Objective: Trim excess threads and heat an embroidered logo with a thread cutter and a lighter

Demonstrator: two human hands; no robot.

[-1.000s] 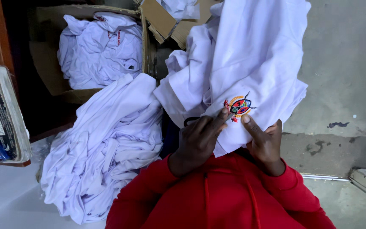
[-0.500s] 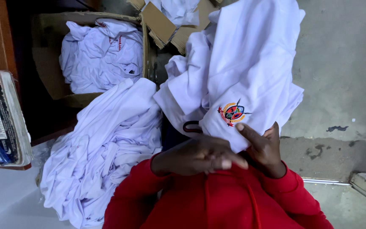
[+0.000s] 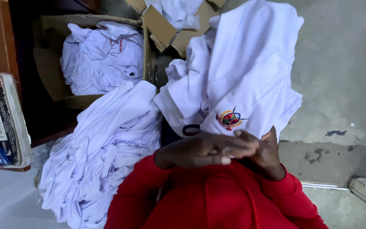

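The shirt [image 3: 250, 72], white with a small coloured badge [image 3: 230, 119] stitched near its lower edge, hangs in front of the person and is the landmark here. The right hand [image 3: 267, 150] sits at the shirt's bottom hem, just below and right of the badge; its thumb lies on the cloth, but the left hand hides the fingers, so I cannot tell whether its grip is clamped on the hem. The left hand [image 3: 208, 149] lies flat across just under the hem, fingers together and stretched toward the right hand, overlapping it; its grip holds nothing that shows. A dark loop [image 3: 190, 129] peeks out just left of the badge, at the hem; what it belongs to cannot be made out. Both arms wear red sleeves [image 3: 217, 199], below the shirt.

Left of the shirt and touching its folds lies a pile [image 3: 102, 152] of white cloth, loosely heaped. Up and left of the shirt stands an open carton [image 3: 49, 63] with more white garments [image 3: 102, 55] crumpled inside. Torn cardboard flaps [image 3: 162, 27] lie just left of the shirt's top. Far left of the shirt, past the pile, a box [image 3: 1, 123] shows a printed side. Right of the shirt is bare concrete floor [image 3: 344, 76].
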